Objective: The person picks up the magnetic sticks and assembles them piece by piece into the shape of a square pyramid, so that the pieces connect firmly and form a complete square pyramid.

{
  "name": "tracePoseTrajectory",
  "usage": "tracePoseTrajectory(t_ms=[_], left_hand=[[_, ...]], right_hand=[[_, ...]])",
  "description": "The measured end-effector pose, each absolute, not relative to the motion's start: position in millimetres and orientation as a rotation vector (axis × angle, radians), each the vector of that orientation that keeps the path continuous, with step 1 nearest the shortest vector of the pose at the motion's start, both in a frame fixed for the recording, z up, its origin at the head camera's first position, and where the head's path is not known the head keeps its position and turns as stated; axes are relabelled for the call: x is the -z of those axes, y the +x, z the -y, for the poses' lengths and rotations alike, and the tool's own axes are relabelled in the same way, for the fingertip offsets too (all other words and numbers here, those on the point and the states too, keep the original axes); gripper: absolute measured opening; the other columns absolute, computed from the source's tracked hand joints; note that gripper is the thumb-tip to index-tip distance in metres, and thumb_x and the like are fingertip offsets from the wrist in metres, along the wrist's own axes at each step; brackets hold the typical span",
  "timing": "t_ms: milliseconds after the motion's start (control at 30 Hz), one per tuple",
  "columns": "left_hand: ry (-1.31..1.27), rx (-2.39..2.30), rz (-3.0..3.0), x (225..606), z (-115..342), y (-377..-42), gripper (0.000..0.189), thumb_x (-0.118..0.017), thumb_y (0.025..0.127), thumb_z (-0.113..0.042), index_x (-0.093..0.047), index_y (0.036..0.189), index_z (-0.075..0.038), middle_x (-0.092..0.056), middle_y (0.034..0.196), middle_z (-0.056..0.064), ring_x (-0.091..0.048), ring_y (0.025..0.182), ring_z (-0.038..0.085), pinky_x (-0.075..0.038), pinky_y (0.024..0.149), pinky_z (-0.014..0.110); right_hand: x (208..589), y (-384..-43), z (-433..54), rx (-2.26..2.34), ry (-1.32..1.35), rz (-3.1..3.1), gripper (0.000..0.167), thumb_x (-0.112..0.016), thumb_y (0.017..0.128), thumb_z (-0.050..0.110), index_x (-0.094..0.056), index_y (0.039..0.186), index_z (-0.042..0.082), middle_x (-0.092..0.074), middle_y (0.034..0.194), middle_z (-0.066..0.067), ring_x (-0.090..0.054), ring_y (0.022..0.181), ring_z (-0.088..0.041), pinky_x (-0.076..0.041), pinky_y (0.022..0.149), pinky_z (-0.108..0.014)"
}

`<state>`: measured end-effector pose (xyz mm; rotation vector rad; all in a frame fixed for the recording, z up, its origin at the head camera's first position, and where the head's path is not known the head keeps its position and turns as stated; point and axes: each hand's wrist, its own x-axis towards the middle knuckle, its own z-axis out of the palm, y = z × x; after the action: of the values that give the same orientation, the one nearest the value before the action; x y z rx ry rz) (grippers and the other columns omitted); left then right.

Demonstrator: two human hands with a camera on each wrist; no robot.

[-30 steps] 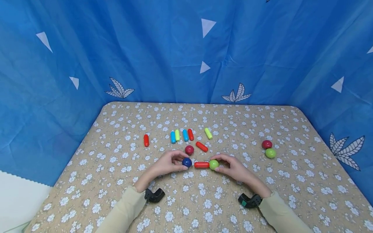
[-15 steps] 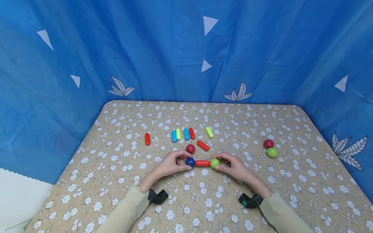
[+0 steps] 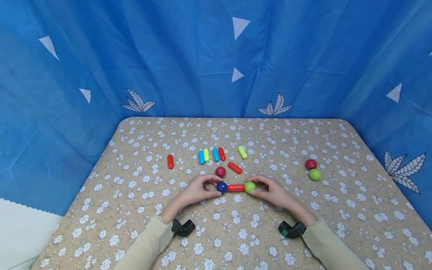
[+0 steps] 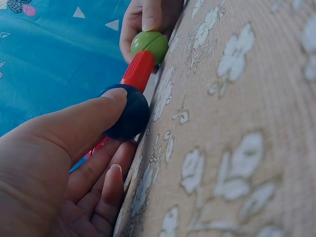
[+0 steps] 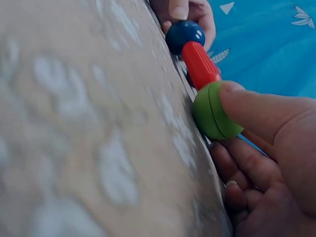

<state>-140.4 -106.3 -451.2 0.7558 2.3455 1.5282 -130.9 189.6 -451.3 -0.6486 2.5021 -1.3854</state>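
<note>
My left hand pinches a dark blue ball between thumb and fingers. My right hand pinches a green ball the same way. Between the balls lies a red ribbed rod, one end against the blue ball and the other against the green one. The three make a straight row low over the flowered cloth. Just beyond the blue ball sits a dark red ball, and to its right another red rod lies at a slant.
Behind lie a blue rod, a yellow-green rod, several more rods and a lone red rod at left. At right, a red ball touches a green ball. A blue curtain hangs behind the table.
My left hand has moved right with the blue ball, closing the gap to the red rod's left end. The right hand stays nearly in place on the green ball.
</note>
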Motion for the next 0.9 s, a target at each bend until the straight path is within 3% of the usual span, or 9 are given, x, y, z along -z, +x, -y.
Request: tracePoseTrajectory(t_ms=[100, 333, 900], left_hand=[[0.759, -1.547, -2.351, 451.4, 105.6, -139.7, 0.036, -0.076, 0.08, -0.013, -0.065, 0.114, -0.009, -0.064, 0.102, -0.001, -0.059, 0.089, 0.015, -0.051, 0.068, 0.028], [0.709, -1.544, -2.438, 454.5, 101.4, -138.9, 0.032, -0.075, 0.081, -0.016, -0.067, 0.112, -0.011, -0.065, 0.092, -0.005, -0.059, 0.081, 0.011, -0.049, 0.062, 0.026], [0.642, -1.51, -2.532, 453.6, 94.7, -136.4, 0.033, -0.074, 0.082, -0.018, -0.067, 0.114, -0.011, -0.064, 0.09, -0.007, -0.059, 0.079, 0.008, -0.049, 0.062, 0.025]], right_hand=[[450.1, -132.4, -192.2, 1.36, -0.633, -2.51, 0.034, -0.071, 0.084, 0.02, -0.062, 0.117, 0.015, -0.061, 0.106, 0.001, -0.055, 0.093, -0.019, -0.047, 0.075, -0.034], [447.6, -132.8, -193.6, 1.345, -0.606, -2.492, 0.035, -0.072, 0.083, 0.023, -0.063, 0.116, 0.015, -0.061, 0.105, 0.002, -0.055, 0.093, -0.018, -0.047, 0.076, -0.034], [432.9, -121.1, -189.0, 1.203, -0.912, -2.253, 0.028, -0.072, 0.083, 0.022, -0.064, 0.109, 0.016, -0.061, 0.104, 0.006, -0.057, 0.093, -0.016, -0.047, 0.081, -0.033]])
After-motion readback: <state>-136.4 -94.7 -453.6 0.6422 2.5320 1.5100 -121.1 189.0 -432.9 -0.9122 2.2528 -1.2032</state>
